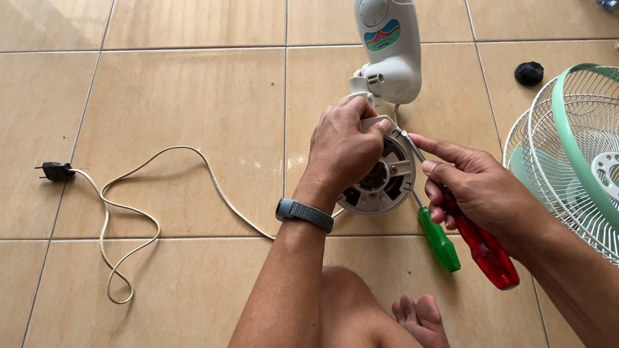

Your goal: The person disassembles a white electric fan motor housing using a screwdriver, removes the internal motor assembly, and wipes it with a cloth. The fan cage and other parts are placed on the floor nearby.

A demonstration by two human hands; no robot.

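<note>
Fan motor housing (385, 176) gripped by left hand (346, 150); right hand (477, 189) grips red screwdriver (484, 251).
Green screwdriver (437, 237) lies below; fan grille (617, 175) right of hands.

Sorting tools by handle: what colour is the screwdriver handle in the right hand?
Translucent red screwdriver in the right hand; head view.

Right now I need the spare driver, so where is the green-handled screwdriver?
The green-handled screwdriver lies on the floor tiles just below the fan motor housing, beside the right hand.
</note>
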